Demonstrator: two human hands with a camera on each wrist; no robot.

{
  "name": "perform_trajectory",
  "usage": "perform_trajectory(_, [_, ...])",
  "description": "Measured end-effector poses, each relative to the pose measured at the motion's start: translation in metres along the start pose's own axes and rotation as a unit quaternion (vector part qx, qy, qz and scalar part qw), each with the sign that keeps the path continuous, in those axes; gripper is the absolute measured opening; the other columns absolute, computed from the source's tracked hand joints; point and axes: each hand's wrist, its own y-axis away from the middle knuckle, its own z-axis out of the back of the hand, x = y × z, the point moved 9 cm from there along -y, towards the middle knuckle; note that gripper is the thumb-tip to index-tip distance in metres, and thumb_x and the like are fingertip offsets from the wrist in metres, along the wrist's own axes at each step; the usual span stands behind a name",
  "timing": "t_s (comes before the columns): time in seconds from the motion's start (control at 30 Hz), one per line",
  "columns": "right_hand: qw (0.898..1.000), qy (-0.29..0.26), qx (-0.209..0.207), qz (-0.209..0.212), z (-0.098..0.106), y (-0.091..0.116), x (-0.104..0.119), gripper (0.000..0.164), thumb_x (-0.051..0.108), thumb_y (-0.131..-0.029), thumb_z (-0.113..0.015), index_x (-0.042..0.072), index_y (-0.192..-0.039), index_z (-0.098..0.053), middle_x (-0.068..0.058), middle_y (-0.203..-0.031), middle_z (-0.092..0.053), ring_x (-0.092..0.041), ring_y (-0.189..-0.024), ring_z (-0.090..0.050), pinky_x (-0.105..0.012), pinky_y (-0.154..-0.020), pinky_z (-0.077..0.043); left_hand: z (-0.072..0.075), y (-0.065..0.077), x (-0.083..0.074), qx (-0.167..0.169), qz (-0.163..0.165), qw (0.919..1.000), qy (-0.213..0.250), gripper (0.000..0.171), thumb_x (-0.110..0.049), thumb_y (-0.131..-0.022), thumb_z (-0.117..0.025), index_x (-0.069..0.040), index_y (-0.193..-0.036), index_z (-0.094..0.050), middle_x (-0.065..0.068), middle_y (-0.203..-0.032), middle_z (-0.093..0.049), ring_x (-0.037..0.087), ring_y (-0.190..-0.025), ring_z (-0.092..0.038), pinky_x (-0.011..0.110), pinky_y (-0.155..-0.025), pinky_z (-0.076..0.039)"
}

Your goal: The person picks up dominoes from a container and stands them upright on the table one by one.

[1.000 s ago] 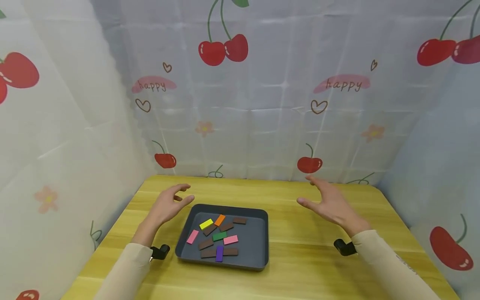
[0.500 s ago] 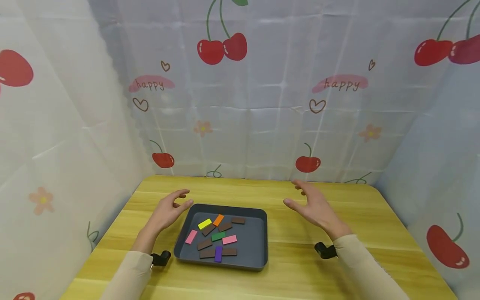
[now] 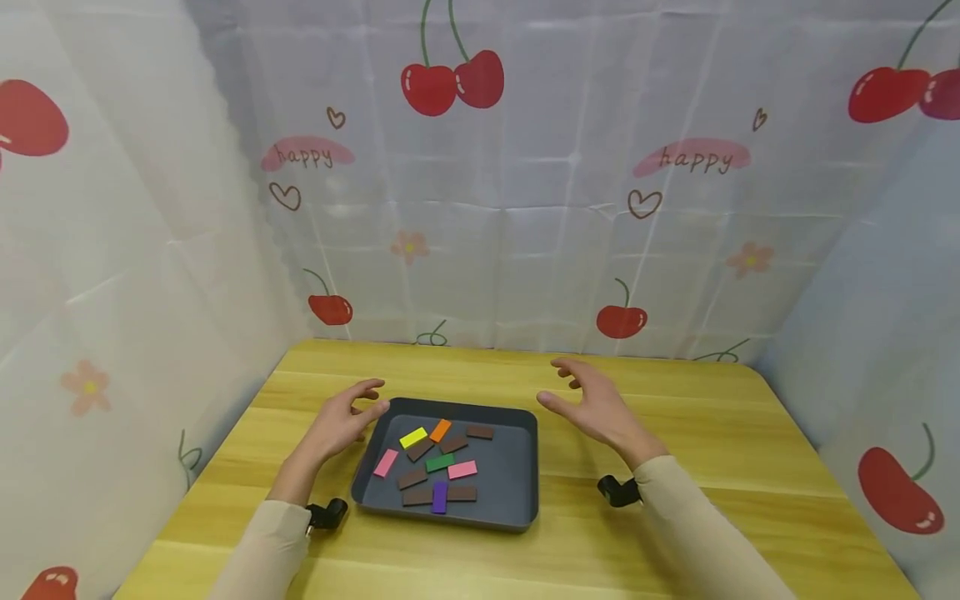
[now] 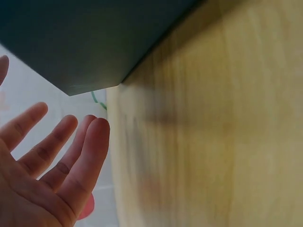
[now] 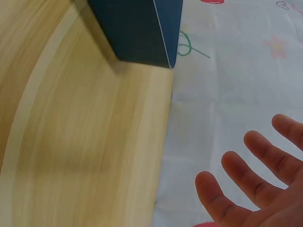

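Note:
A dark grey tray lies on the table, holding flat coloured blocks: yellow, orange, green, purple, two pink, and several brown ones. The purple block lies across brown ones. My left hand is at the tray's far left corner, fingers spread and relaxed; its thumb overlaps the rim in the head view, and contact is unclear. In the left wrist view its fingers hold nothing. My right hand hovers right of the tray, apart from it, with loose, separated fingers.
A yellow wood-grain table extends around the tray. White sheets printed with cherries hang behind it and along both sides. A black wrist camera sits below the right hand, and another is beside the tray's left side.
My right hand has moved left, closer to the tray's right edge. The left hand has barely shifted. The head view has tilted slightly downward, and the blocks keep their places.

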Motion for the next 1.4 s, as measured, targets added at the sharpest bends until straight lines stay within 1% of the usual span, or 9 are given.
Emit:
perform_trajectory(0.17, [1.0, -0.013, 0.004, -0.002, -0.012, -0.005, 0.007, 0.077, 0.062, -0.091, -0.069, 0.02, -0.152, -0.049, -0.017, -0.141, -0.058, -0.042, -0.123, -0.058, -0.058, -0.1, -0.048, -0.007, 0.003, 0.003, 0.009, 0.002, 0.9998, 0.019, 0.062, -0.042, -0.101, -0.066, -0.016, -0.154, -0.047, 0.021, -0.144, -0.056, 0.027, -0.096, -0.071, 0.034, -0.064, -0.059])
perform_trajectory(0.23, [1.0, -0.014, 0.008, -0.003, -0.017, -0.006, 0.01, 0.076, 0.063, -0.091, -0.068, 0.022, -0.152, -0.049, -0.016, -0.141, -0.058, -0.041, -0.123, -0.058, -0.058, -0.101, -0.048, -0.01, 0.005, 0.007, 0.009, 0.013, 0.9995, 0.028, 0.061, -0.041, -0.101, -0.066, -0.018, -0.155, -0.047, 0.02, -0.144, -0.056, 0.025, -0.094, -0.071, 0.033, -0.064, -0.059])
perform_trajectory(0.47, [1.0, -0.013, 0.014, 0.0, -0.026, -0.01, 0.021, 0.078, 0.065, -0.09, -0.068, 0.021, -0.152, -0.05, -0.012, -0.141, -0.059, -0.036, -0.123, -0.058, -0.057, -0.1, -0.049, -0.017, 0.011, 0.019, 0.004, 0.034, 0.998, 0.054, 0.059, -0.037, -0.103, -0.065, -0.02, -0.155, -0.045, 0.02, -0.141, -0.057, 0.028, -0.104, -0.068, 0.033, -0.068, -0.06])
perform_trajectory(0.57, [1.0, -0.018, 0.016, 0.004, -0.03, -0.012, 0.026, 0.078, 0.064, -0.09, -0.069, 0.02, -0.152, -0.05, -0.011, -0.14, -0.059, -0.037, -0.122, -0.058, -0.056, -0.099, -0.049, -0.018, 0.012, 0.022, 0.002, 0.044, 0.9969, 0.065, 0.057, -0.038, -0.102, -0.065, -0.023, -0.155, -0.046, 0.016, -0.138, -0.058, 0.027, -0.103, -0.066, 0.033, -0.07, -0.059])
perform_trajectory(0.77, [0.999, -0.025, 0.018, 0.008, -0.039, -0.016, 0.035, 0.076, 0.063, -0.09, -0.07, 0.021, -0.15, -0.052, -0.012, -0.136, -0.06, -0.036, -0.118, -0.059, -0.054, -0.098, -0.05, -0.018, 0.014, 0.022, 0.008, 0.041, 0.9963, 0.075, 0.053, -0.033, -0.103, -0.064, -0.023, -0.153, -0.048, 0.016, -0.133, -0.059, 0.025, -0.097, -0.065, 0.034, -0.069, -0.057])
perform_trajectory(1.03, [0.999, -0.034, 0.019, 0.006, -0.053, -0.022, 0.043, 0.072, 0.063, -0.09, -0.07, 0.02, -0.147, -0.056, -0.008, -0.131, -0.062, -0.028, -0.113, -0.06, -0.049, -0.095, -0.052, -0.015, 0.016, 0.021, 0.007, 0.032, 0.9989, 0.034, 0.05, -0.025, -0.104, -0.063, -0.02, -0.152, -0.05, 0.018, -0.125, -0.062, 0.021, -0.079, -0.061, 0.032, -0.066, -0.052])
perform_trajectory(1.2, [0.998, -0.042, 0.038, 0.007, -0.066, -0.024, 0.045, 0.065, 0.059, -0.089, -0.073, 0.02, -0.14, -0.062, -0.008, -0.128, -0.065, -0.026, -0.109, -0.062, -0.046, -0.093, -0.053, -0.014, 0.016, 0.021, -0.002, 0.02, 0.9998, 0.007, 0.047, -0.025, -0.105, -0.062, -0.02, -0.15, -0.054, 0.014, -0.11, -0.066, 0.019, -0.079, -0.059, 0.031, -0.07, -0.049])
perform_trajectory(1.27, [0.998, -0.045, 0.043, 0.007, -0.07, -0.025, 0.045, 0.061, 0.056, -0.089, -0.075, 0.019, -0.137, -0.065, -0.009, -0.126, -0.066, -0.024, -0.106, -0.063, -0.046, -0.093, -0.054, -0.015, 0.016, 0.022, -0.003, 0.02, 0.9998, 0.006, 0.046, -0.026, -0.105, -0.062, -0.021, -0.15, -0.054, 0.012, -0.104, -0.065, 0.018, -0.077, -0.059, 0.031, -0.069, -0.048])
perform_trajectory(1.4, [0.997, -0.056, 0.051, 0.011, -0.076, -0.025, 0.045, 0.06, 0.052, -0.088, -0.078, 0.015, -0.134, -0.067, -0.01, -0.121, -0.068, -0.022, -0.102, -0.064, -0.045, -0.092, -0.054, -0.019, 0.015, 0.022, 0.008, 0.021, 0.9993, 0.03, 0.047, -0.027, -0.105, -0.061, -0.021, -0.151, -0.053, 0.012, -0.099, -0.064, 0.019, -0.068, -0.057, 0.031, -0.062, -0.05])
